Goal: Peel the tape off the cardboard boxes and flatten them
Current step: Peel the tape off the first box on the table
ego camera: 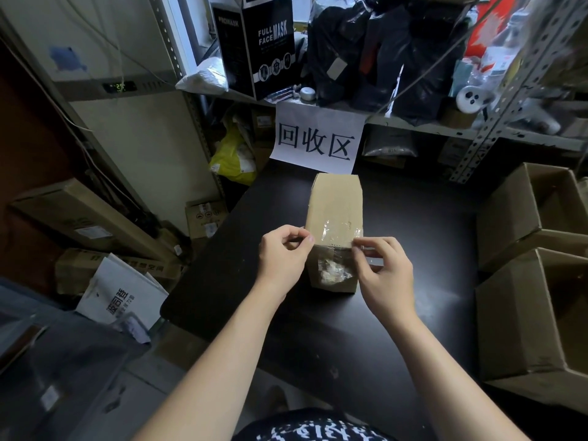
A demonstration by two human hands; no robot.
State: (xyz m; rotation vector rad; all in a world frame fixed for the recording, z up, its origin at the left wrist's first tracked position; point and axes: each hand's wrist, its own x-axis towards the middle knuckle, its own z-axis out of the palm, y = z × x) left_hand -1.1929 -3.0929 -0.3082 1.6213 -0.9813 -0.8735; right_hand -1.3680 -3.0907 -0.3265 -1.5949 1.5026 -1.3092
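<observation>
The closed cardboard box [335,205] lies on the black table [429,249], its long axis running away from the person, far end toward the paper sign [318,140]. What it holds cannot be seen. Clear tape [337,232] crosses its top near the near end and runs crumpled down the near face. The left hand [281,259], at the box's left edge, pinches the tape's end between thumb and forefinger. The right hand [386,275], at the right edge, pinches the tape likewise, other fingers curled. Right of the box stand two open cartons [509,218], their insides in shadow.
</observation>
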